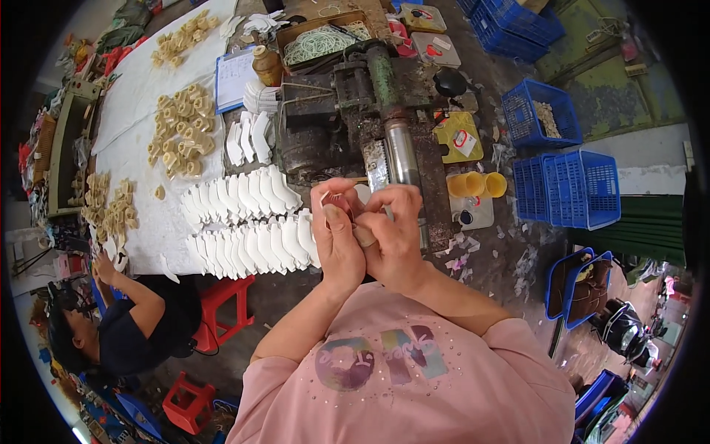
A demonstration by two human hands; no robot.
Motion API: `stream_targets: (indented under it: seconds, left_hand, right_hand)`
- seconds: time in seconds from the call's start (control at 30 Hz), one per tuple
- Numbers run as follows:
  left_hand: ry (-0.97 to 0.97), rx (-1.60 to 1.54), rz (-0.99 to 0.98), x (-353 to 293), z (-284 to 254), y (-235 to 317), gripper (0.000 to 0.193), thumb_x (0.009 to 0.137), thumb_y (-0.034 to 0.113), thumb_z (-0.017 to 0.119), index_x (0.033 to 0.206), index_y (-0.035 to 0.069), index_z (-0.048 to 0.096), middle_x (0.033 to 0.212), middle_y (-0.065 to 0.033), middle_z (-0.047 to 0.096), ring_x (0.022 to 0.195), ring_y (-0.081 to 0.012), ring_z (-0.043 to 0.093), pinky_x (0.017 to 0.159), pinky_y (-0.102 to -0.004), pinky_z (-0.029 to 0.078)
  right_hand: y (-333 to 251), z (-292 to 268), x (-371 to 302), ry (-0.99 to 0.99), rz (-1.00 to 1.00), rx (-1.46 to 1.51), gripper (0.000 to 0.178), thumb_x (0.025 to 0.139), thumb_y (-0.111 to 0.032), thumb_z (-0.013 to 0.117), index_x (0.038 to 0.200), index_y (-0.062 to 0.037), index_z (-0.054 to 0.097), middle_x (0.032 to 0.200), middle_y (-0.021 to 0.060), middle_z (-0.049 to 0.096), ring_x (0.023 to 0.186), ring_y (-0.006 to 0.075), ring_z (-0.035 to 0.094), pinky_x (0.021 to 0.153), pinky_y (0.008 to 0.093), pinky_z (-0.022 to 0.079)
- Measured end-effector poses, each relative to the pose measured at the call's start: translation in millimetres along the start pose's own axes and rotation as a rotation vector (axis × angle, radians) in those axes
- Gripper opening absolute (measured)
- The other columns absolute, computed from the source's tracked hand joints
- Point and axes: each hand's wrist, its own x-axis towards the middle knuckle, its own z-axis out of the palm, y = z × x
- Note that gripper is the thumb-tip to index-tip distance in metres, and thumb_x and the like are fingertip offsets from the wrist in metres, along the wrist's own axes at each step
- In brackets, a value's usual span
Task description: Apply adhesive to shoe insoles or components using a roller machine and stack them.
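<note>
The left hand [342,240] and right hand [396,233] clamp their fingers on a small, half-hidden piece [364,235]; an even, light pinch should steady it.

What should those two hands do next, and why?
I'd probably hold the left hand steady and make one small adjustment with the right hand's fingers: both hands meet, fingers curled inward, as if working on something small between them. The fingers mostly hide it, so I can't tell what it is. Rows of white curved pieces lie to their left.
</note>
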Motion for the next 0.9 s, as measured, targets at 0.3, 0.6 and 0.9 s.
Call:
stream_targets:
  seconds: [0.3, 0.6, 0.9]
  left_hand:
    - [-0.087, 0.152, -0.236, 14, 3, 8, 0.036, 0.081, 0.026, 0.065, 0.101, 0.003, 0.047, 0.081, -0.0019, 0.05, 0.069, -0.0065, 0.048, 0.06, -0.02, 0.043]
    - [-0.112, -0.119, -0.449, 18, 1, 9, 0.034, 0.085, 0.033, 0.065, 0.09, 0.004, 0.048, 0.077, -0.0009, 0.051, 0.067, -0.0069, 0.051, 0.056, -0.0215, 0.045]
    - [-0.296, 0.572, -0.326, 22, -39, -18, 0.017, 0.087, 0.006, 0.059, 0.082, 0.005, 0.042, 0.061, -0.0027, 0.05, 0.053, -0.0119, 0.059, 0.043, -0.0259, 0.043]
  right_hand:
    - [24, -38, 11, -0.208, 0.116, 0.341, 0.012, 0.076, -0.001, 0.059, 0.085, -0.0048, 0.052, 0.088, 0.0097, 0.056, 0.085, 0.0298, 0.052, 0.082, 0.0392, 0.038]
    - [33, -56, 11, -0.236, 0.11, 0.325, 0.016, 0.075, 0.004, 0.054, 0.088, -0.0033, 0.05, 0.086, 0.0117, 0.058, 0.083, 0.031, 0.056, 0.081, 0.0387, 0.041]
    - [107, -116, 26, -0.613, 0.333, -0.22, 0.012, 0.078, -0.002, 0.053, 0.087, -0.0093, 0.054, 0.083, 0.0072, 0.059, 0.085, 0.0261, 0.054, 0.085, 0.0356, 0.029]
